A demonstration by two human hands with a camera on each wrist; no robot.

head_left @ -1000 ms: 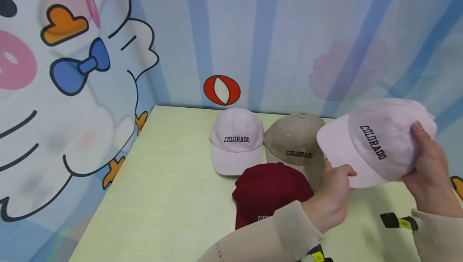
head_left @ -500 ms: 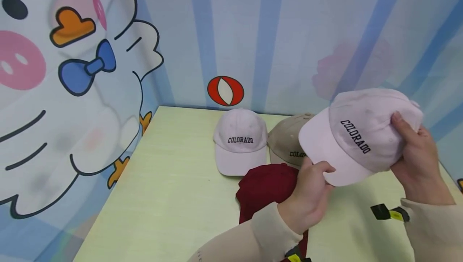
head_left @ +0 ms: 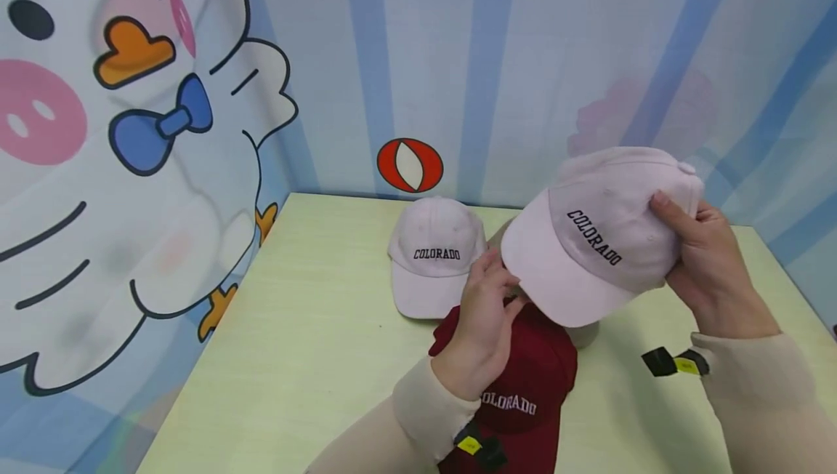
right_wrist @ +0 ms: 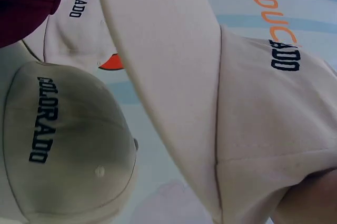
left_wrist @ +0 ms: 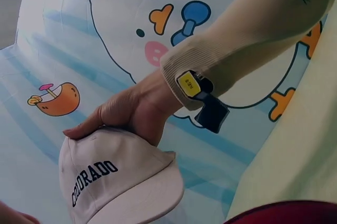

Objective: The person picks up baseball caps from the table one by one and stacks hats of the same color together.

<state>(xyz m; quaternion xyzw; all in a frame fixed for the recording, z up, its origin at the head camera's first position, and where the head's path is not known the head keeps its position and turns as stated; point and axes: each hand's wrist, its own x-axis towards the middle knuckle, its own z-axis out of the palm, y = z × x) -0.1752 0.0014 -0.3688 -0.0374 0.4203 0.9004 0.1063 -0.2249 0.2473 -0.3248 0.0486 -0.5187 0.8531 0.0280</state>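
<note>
A pale pink-white baseball cap (head_left: 601, 234) lettered COLORADO is held up over the table, tilted, its brim toward lower left. My right hand (head_left: 706, 263) grips the back of its crown, thumb on the outside. In the left wrist view that hand (left_wrist: 137, 108) covers the crown's rear. My left hand (head_left: 477, 328) has its fingertips at the brim's left edge, with the fingers loosely extended. Beneath that hand lies a dark red cap (head_left: 516, 387). A second pale cap (head_left: 434, 256) rests at the back. A khaki cap (right_wrist: 73, 140) is largely hidden behind the held one in the head view.
The caps lie on a light yellow-green table (head_left: 294, 328). Printed cloth walls with a cartoon duck (head_left: 163, 190) and blue stripes stand at its left and back. Each wrist wears a black strap with a yellow tag (head_left: 686, 365).
The held cap has moved left with both hands, over the khaki cap. My left hand's pinch on the brim has loosened, and the red cap's lettering shows again.
</note>
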